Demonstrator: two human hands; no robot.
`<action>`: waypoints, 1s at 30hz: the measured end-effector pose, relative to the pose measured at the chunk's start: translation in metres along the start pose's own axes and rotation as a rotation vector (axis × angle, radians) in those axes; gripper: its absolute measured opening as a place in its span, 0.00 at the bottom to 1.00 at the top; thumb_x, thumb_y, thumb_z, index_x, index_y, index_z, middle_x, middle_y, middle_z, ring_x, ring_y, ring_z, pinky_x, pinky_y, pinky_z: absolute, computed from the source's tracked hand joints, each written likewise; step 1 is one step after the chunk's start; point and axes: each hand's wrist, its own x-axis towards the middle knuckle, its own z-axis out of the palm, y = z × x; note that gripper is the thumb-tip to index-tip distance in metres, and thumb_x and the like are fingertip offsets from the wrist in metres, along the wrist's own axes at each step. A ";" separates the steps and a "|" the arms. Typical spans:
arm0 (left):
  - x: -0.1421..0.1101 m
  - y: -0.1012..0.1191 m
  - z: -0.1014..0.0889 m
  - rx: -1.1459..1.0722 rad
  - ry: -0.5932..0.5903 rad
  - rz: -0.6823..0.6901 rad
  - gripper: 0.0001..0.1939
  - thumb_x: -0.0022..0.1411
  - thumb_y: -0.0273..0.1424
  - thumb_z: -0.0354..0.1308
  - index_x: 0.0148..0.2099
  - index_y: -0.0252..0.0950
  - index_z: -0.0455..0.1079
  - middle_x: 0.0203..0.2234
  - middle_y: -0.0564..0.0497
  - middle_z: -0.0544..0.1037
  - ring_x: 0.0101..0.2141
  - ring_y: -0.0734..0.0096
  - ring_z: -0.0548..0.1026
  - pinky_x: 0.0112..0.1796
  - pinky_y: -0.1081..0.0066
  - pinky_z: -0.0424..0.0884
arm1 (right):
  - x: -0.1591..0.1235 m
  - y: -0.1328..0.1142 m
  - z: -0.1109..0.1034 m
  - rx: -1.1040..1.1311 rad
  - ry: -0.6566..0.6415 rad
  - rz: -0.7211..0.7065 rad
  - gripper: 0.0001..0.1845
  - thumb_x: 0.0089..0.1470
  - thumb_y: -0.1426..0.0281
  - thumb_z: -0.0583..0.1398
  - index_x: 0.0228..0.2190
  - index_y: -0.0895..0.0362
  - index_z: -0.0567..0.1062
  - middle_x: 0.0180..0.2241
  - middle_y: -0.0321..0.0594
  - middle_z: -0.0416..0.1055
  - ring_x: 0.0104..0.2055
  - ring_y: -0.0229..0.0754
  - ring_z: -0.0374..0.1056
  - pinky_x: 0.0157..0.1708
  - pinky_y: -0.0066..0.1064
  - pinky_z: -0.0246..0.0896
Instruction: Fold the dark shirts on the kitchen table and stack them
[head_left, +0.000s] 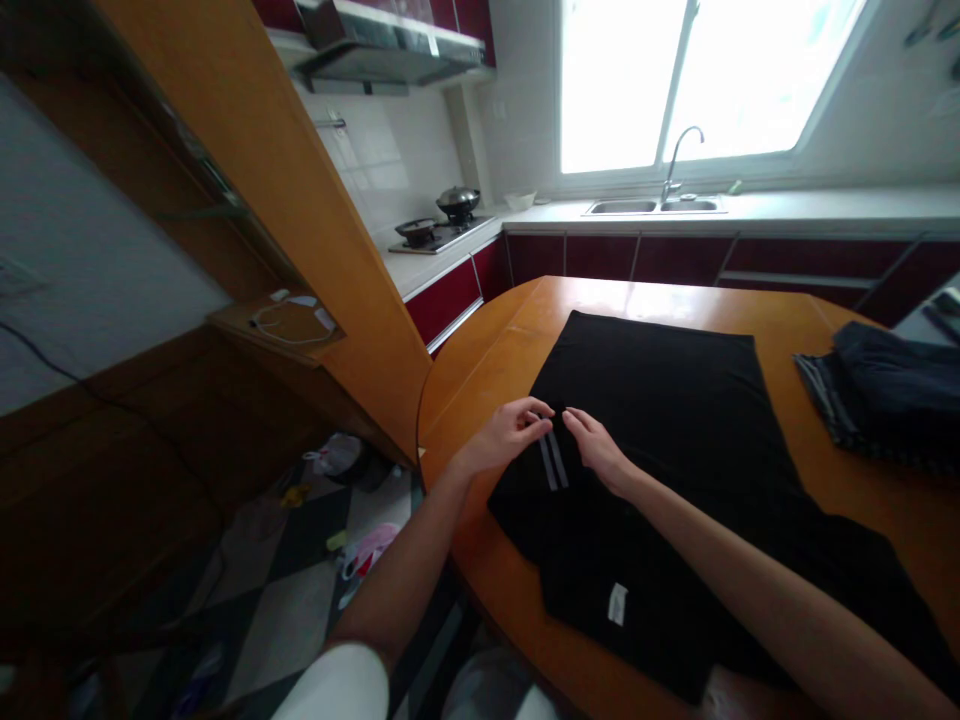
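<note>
A black shirt (667,400) lies spread on the wooden table, its neck end with a white label (616,604) toward me. Two pale grey stripes (553,460) run along its left sleeve. My left hand (514,432) pinches the cloth at the upper edge of that sleeve, thumb and forefinger together. Just right of it, my right hand (596,448) is closed on the same raised bit of cloth. A small gap separates the two sets of fingertips. My right forearm crosses over the shirt and hides part of it.
Folded dark clothes (900,385) are stacked on the right of the round-ended wooden table (480,370). A wooden cabinet (330,250) stands at the left. Behind are a stove (442,235) with pans and a sink (622,207). Bags (371,548) lie on the checkered floor.
</note>
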 end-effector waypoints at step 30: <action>0.036 -0.072 0.004 0.428 0.105 0.107 0.13 0.72 0.33 0.49 0.50 0.40 0.75 0.53 0.46 0.73 0.55 0.61 0.69 0.59 0.58 0.62 | -0.027 0.003 0.006 -0.871 0.112 -0.274 0.31 0.62 0.68 0.52 0.65 0.58 0.62 0.67 0.52 0.56 0.66 0.60 0.54 0.63 0.53 0.55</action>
